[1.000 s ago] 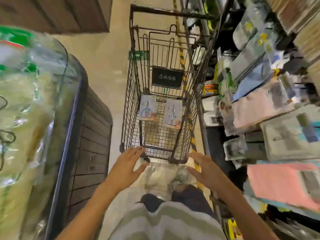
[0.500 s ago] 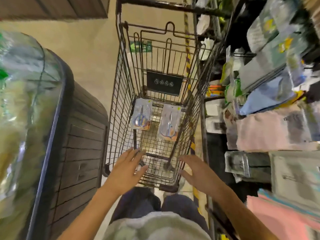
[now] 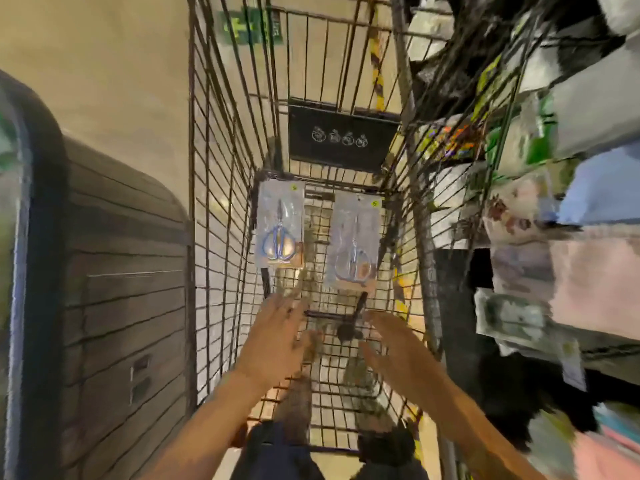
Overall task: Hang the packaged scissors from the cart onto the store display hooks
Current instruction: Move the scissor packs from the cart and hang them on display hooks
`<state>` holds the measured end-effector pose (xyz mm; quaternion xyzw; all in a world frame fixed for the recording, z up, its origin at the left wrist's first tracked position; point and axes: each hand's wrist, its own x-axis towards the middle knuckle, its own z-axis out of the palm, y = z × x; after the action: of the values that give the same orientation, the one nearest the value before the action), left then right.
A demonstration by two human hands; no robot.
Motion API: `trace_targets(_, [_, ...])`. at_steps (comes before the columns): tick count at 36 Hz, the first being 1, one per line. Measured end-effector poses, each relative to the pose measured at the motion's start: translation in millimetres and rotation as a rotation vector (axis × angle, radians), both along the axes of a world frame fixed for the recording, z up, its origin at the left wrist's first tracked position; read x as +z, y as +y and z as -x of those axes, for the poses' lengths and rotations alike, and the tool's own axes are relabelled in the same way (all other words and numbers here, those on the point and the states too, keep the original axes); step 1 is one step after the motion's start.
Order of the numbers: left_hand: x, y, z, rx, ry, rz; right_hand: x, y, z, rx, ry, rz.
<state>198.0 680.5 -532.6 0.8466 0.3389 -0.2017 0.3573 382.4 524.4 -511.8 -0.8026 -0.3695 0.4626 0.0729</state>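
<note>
Both hands (image 3: 277, 341) deeper in wire cart (image 3: 221, 237).

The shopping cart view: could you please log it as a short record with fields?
cart: wire shopping cart, seen from above
contents: two scissors packages lying flat on the cart floor, left package, right package
left hand: open, over the basket, holding nothing
right hand: open, holding nothing
right side: display of packaged goods, blurred
</note>
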Motion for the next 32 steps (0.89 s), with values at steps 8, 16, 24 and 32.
trace_targets(8, [-83.9, 26.2, 2.3, -0.035, -0.006, -0.026, -99.2, 46.7, -15.0, -0.309, 0.085, 0.112])
trace_targets(16, [-103.8, 37.6, -4.6, 0.012, -0.088, -0.025, -183.1, 84.7, -30.6, -0.687, -0.013, -0.071])
trace_targets(24, [-109.1, 35.2, -1.8, 0.025, -0.207, -0.065, -217.3, 95.9, -26.9, -0.769, -0.131, -0.138])
trace_targets(32, [-113.9, 30.1, -2.3, 0.014, -0.172, -0.041, -207.7, 94.8, -30.8, -0.844, -0.242, -0.1])
